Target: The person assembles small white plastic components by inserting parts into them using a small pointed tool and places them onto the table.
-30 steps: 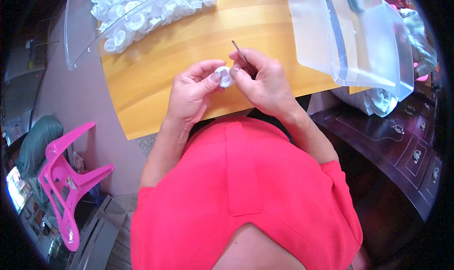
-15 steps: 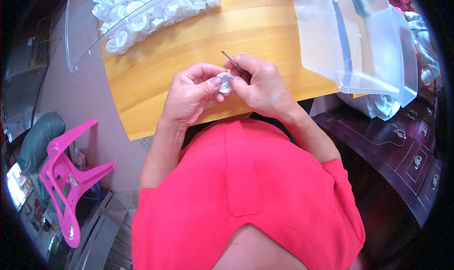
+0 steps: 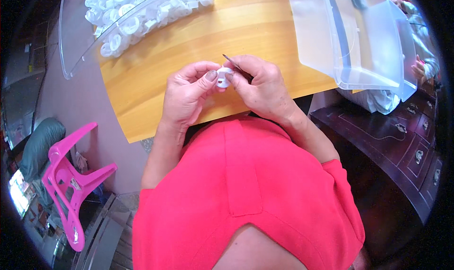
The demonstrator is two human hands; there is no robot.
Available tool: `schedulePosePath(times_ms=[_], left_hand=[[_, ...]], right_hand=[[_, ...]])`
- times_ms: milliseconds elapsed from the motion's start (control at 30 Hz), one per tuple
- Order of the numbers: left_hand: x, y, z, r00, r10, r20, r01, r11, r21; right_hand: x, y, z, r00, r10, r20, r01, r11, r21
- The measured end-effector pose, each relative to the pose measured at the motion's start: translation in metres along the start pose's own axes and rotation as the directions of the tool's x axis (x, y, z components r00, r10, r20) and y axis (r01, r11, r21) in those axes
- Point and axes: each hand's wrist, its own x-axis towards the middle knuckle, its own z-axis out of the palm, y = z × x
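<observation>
Over the near part of the wooden table, my left hand pinches a small round white plastic part between thumb and fingers. A slot or small opening shows in its face. My right hand is closed around a thin dark pointed tool, whose tip sticks out beyond the index finger. Its thumb also presses the right side of the white part. The tool's handle is hidden inside the hand, and I cannot tell its exact kind. The tip is apart from the part.
At the far left, many similar white plastic parts lie heaped behind a clear plastic edge. A translucent bin stands at the right. Beyond it are another person's hand and sleeve. A pink stool and dark cabinet flank me.
The white part has turned in my fingers, so its slotted face now shows. Both hands stay close together around it. At the far right, another person's hand has come into view.
</observation>
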Motion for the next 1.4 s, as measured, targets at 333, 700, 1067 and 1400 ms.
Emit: schedulePosePath(times_ms=[333,700,1067,1400], left_hand=[[-0.006,0.002,-0.004,0.991,0.121,0.053,-0.118,0.991,-0.056],[-0.015,0.002,0.002,0.973,0.214,0.093,-0.221,0.972,0.085],[-0.016,0.001,0.004,0.975,0.203,0.093,-0.213,0.969,0.121],[-0.015,-0.001,0.002,0.989,0.106,0.103,-0.095,0.990,-0.108]], right_hand=[[-0.020,-0.002,-0.010,0.988,-0.152,-0.026,0.149,0.983,-0.104],[-0.028,-0.011,-0.011,0.972,-0.198,0.129,0.232,0.910,-0.343],[-0.026,-0.007,-0.009,0.969,-0.205,0.138,0.241,0.904,-0.352],[-0.025,-0.004,-0.008,0.962,-0.228,0.151,0.266,0.910,-0.319]])
